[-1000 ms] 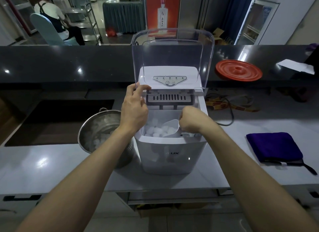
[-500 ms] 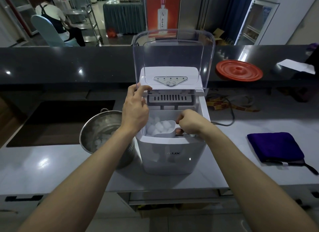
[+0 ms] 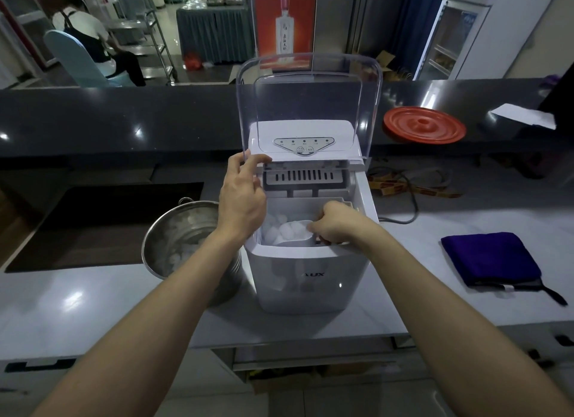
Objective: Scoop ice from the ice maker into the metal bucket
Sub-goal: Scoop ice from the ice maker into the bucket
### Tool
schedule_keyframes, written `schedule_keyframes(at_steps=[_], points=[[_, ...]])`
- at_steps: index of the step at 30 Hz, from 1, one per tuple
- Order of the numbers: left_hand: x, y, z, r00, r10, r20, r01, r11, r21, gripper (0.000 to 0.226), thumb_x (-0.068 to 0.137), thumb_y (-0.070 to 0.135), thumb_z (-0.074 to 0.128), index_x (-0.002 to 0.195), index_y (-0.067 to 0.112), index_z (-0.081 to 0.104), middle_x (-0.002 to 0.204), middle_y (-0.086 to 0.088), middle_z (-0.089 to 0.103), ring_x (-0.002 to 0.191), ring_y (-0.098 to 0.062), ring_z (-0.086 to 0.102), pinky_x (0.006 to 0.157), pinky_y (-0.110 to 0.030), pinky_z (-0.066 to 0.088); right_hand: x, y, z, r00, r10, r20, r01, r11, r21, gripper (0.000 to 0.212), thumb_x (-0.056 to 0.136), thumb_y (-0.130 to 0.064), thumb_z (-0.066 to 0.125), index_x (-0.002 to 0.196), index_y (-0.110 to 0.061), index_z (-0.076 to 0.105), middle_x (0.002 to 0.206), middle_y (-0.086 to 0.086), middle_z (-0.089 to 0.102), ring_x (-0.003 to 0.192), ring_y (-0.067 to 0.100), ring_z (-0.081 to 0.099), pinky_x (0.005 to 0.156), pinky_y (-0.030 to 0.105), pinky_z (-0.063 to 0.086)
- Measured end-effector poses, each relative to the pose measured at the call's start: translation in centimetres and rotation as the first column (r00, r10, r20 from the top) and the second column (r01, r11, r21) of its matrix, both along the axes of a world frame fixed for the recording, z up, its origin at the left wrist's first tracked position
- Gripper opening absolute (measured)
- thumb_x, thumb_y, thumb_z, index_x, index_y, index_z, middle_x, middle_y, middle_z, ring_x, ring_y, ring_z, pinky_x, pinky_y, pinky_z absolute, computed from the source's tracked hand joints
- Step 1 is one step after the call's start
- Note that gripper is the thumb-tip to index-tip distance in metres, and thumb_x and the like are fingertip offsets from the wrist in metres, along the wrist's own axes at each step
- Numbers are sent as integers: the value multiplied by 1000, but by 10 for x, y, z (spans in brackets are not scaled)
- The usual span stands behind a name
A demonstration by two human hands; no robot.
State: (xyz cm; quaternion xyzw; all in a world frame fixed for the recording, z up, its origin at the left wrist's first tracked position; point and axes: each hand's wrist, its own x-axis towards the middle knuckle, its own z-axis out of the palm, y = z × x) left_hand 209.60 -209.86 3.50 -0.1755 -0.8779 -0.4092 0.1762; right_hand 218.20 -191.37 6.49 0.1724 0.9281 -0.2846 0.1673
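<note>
**Head view**

- Scoop [image 3: 295, 233], white plastic: a second ago it was tipping nose-down into the ice [image 3: 273, 227]. Now it is lying level and carrying a heap of pieces, low inside the bin near the front wall. The digging stroke is probably finishing, with the lift out and the carry to the left coming next.
- Right hand [image 3: 337, 227]: it is clenching round the scoop's handle with its fingers curled under, at the right side of the bin opening.
- Left hand [image 3: 242, 199]: it is keeping the same station as before. Fingers and thumb are pinching the lower left corner of the clear lid [image 3: 310, 100], which is standing upright at the far side, so the opening is staying clear.
- Ice maker [image 3: 307, 280], white: it is standing on the table [image 3: 93, 308] at the middle, with loose ice filling the bin.
- Metal bucket [image 3: 230, 280]: it is sitting just left of the ice maker, touching or nearly touching it. It is already holding ice across its bottom and has room for more.
- Purple cloth [image 3: 490, 261]: it is lying folded, well apart on the right.
</note>
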Motion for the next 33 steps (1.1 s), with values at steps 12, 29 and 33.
schedule_keyframes(at_steps=[12, 29, 33], points=[[-1, 0, -1, 1000, -1, -4, 1, 1000, 25, 46, 105, 5, 42, 130, 40, 60, 148, 5, 43, 125, -24, 60, 93, -52, 61, 5, -8, 5, 995, 6, -100, 11, 984, 177, 16, 100, -8, 50, 103, -6, 66, 99, 11, 62, 88, 28, 56, 63, 32, 39], [2, 0, 3, 1000, -1, 12, 0, 997, 74, 60, 94, -3, 35, 131, 34, 66, 147, 3, 46, 124, -18, 58, 94, -48, 58, 7, -2, 33, 956, -136, -259, 157, 986, 62, 20, 96, -9, 45, 112, -12, 56, 99, 5, 58, 79, 18, 52, 58, 33, 39], [5, 0, 4, 1000, 1, 22, -3, 997, 77, 63, 91, -6, 36, 131, 32, 66, 148, 2, 46, 132, -15, 54, 101, -46, 56, 3, 2, 40, 954, -112, -278, 135, 989, 67, 18, 96, -9, 45, 110, -12, 55, 94, 3, 56, 77, 16, 51, 55, 33, 36]])
